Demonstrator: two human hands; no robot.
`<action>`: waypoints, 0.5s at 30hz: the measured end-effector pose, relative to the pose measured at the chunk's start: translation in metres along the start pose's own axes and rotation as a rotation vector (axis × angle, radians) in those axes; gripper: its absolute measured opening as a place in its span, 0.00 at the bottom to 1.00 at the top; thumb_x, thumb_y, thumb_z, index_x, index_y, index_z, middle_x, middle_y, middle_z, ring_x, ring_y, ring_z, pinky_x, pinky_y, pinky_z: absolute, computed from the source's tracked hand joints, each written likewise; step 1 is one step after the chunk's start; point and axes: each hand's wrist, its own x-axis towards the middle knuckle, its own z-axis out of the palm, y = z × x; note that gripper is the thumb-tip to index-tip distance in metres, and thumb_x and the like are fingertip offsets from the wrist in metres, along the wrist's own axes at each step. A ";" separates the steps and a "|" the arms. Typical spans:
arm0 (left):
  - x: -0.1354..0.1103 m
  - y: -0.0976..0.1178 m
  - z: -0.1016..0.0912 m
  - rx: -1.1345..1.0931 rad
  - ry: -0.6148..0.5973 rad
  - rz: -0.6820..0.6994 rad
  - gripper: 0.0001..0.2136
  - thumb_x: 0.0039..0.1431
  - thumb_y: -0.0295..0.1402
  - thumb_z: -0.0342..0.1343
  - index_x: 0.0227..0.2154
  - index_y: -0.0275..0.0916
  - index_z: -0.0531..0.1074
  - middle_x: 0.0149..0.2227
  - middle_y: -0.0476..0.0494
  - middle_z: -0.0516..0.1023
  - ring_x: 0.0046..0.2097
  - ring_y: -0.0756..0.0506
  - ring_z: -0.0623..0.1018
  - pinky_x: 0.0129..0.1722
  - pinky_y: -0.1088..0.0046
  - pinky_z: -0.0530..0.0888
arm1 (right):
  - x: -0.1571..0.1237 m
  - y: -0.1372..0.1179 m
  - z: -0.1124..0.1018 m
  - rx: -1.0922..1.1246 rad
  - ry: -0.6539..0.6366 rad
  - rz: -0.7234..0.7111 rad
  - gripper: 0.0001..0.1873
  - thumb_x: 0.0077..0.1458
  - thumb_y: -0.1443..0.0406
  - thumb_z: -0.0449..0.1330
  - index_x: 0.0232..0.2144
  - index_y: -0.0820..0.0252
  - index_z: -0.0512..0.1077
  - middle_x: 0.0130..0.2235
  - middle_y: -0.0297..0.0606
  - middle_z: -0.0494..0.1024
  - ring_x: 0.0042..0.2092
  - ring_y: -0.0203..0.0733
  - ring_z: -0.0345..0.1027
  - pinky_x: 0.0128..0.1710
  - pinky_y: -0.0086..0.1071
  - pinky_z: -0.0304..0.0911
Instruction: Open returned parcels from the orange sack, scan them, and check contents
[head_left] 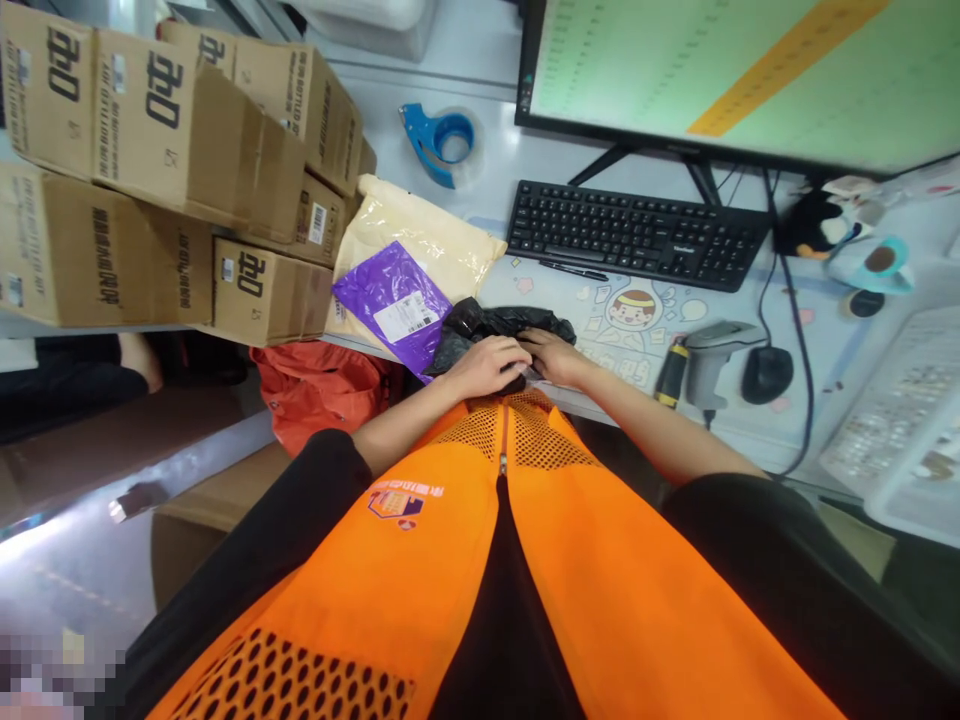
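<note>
In the head view, a black plastic bag was seen at the near edge of the worktop, just in front of the orange vest. The grip of the left hand and of the right hand was closed on the bag's near side, though some fingertips were hidden. The step in hand was judged to be the working of the bag's loose plastic with both hands; for the next move, a steady hold and a clear sight of the crumpled edge seemed to be called for.

Beside the bag, a purple parcel was laid on a padded envelope; its white label was too small to be read. On the cartons, what looked like "BOTTLED JOY" was printed near a bold dark logo. "ViewSonic" seemed to be marked on the keyboard. The rows on the monitor were too blurred to be made out.
</note>
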 end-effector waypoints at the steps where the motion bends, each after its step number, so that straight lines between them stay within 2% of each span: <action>1: 0.000 0.006 -0.002 0.055 -0.049 0.039 0.11 0.71 0.32 0.51 0.44 0.41 0.79 0.44 0.40 0.80 0.48 0.42 0.78 0.53 0.64 0.72 | 0.001 0.000 -0.002 0.005 -0.007 0.001 0.31 0.56 0.70 0.56 0.62 0.62 0.73 0.67 0.50 0.69 0.70 0.57 0.58 0.69 0.54 0.57; 8: 0.004 0.039 0.011 0.313 -0.245 0.158 0.12 0.72 0.34 0.49 0.45 0.41 0.79 0.41 0.40 0.78 0.45 0.42 0.74 0.47 0.64 0.69 | 0.000 -0.007 -0.006 -0.044 -0.066 0.010 0.27 0.56 0.65 0.60 0.57 0.65 0.77 0.69 0.54 0.66 0.71 0.62 0.55 0.69 0.57 0.55; 12: 0.014 0.052 0.020 0.309 -0.317 0.273 0.11 0.71 0.33 0.52 0.42 0.41 0.80 0.41 0.40 0.78 0.48 0.40 0.73 0.47 0.63 0.68 | -0.004 -0.010 0.001 -0.135 -0.089 0.073 0.25 0.56 0.65 0.60 0.57 0.58 0.77 0.72 0.45 0.62 0.73 0.65 0.50 0.68 0.61 0.54; 15: 0.028 0.054 0.024 0.181 -0.326 0.343 0.09 0.69 0.31 0.54 0.42 0.41 0.81 0.41 0.40 0.79 0.49 0.40 0.75 0.52 0.63 0.69 | -0.007 -0.010 0.012 -0.133 -0.057 0.157 0.23 0.58 0.66 0.58 0.54 0.52 0.79 0.72 0.37 0.62 0.71 0.67 0.52 0.66 0.62 0.56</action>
